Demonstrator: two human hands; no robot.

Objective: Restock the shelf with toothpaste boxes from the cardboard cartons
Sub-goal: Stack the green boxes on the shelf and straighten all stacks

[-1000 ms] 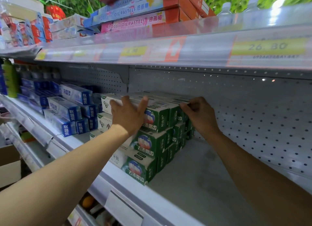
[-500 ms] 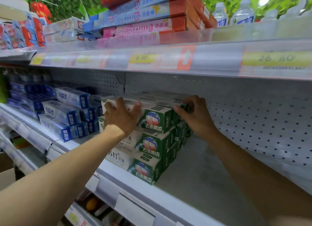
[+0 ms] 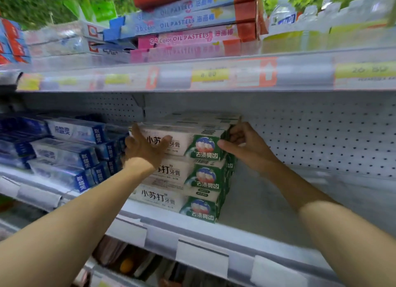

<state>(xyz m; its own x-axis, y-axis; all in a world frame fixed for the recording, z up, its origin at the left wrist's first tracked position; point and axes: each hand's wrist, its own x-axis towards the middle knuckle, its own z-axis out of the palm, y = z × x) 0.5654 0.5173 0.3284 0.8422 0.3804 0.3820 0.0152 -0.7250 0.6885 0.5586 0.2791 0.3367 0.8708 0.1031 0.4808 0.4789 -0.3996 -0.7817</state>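
Observation:
A stack of green-and-white toothpaste boxes (image 3: pixel 192 207) stands three high on the middle shelf (image 3: pixel 257 211), with more rows of the same boxes behind it. My left hand (image 3: pixel 143 149) grips the left end of the top front box (image 3: pixel 186 145), thumb laid across its white face. At the box's green right end, my right hand (image 3: pixel 246 145) holds on with the thumb in front and the fingers curled behind. No cardboard carton is in view.
Blue toothpaste boxes (image 3: pixel 70 154) are stacked just left of the green ones. Bare shelf lies to the right, backed by a perforated panel (image 3: pixel 321 141). Oil pastel boxes (image 3: pixel 192 21) and water bottles (image 3: pixel 282 14) fill the shelf above. A price rail (image 3: pixel 203 256) edges the front.
Both hands have stayed on the ends of the top box. The view has swung, so the stack's long white faces now show more squarely; the frame is motion-blurred.

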